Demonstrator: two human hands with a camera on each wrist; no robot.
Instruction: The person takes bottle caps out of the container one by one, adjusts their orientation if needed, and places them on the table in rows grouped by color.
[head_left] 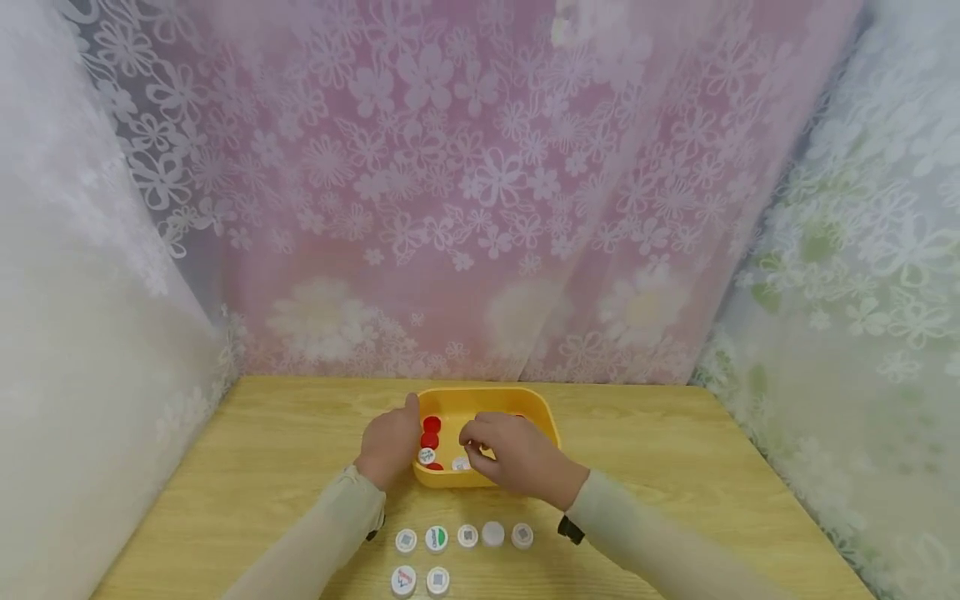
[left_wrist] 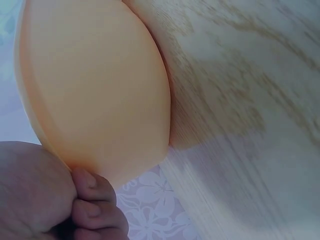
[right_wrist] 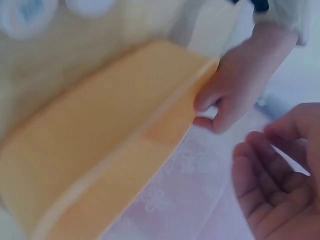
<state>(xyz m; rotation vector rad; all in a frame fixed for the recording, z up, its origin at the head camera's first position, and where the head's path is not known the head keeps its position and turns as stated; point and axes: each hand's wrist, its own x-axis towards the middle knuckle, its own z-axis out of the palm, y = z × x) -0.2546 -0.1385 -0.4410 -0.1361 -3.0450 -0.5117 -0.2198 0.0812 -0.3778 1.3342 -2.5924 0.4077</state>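
A yellow plastic bin [head_left: 491, 478] sits on the table. My left hand [head_left: 392, 442] grips its left rim, thumb on top and fingers against the outer wall in the left wrist view. Red bottle caps [head_left: 430, 440] and a white bottle cap with a printed top [head_left: 427, 456] lie inside along the left. Another white cap [head_left: 460, 463] lies near the front wall, partly behind my right hand [head_left: 517, 457]. That hand hovers over the bin with fingers loosely bent; the right wrist view shows nothing between them. The bin's right part is mostly hidden.
In front of the bin, several white caps stand in a row, among them a green-marked cap [head_left: 437, 538] and a plain cap [head_left: 492, 534]. Two more, one a red-printed cap [head_left: 403, 581], are nearer me. Floral curtains [head_left: 465, 208] surround the wooden table [head_left: 637, 467].
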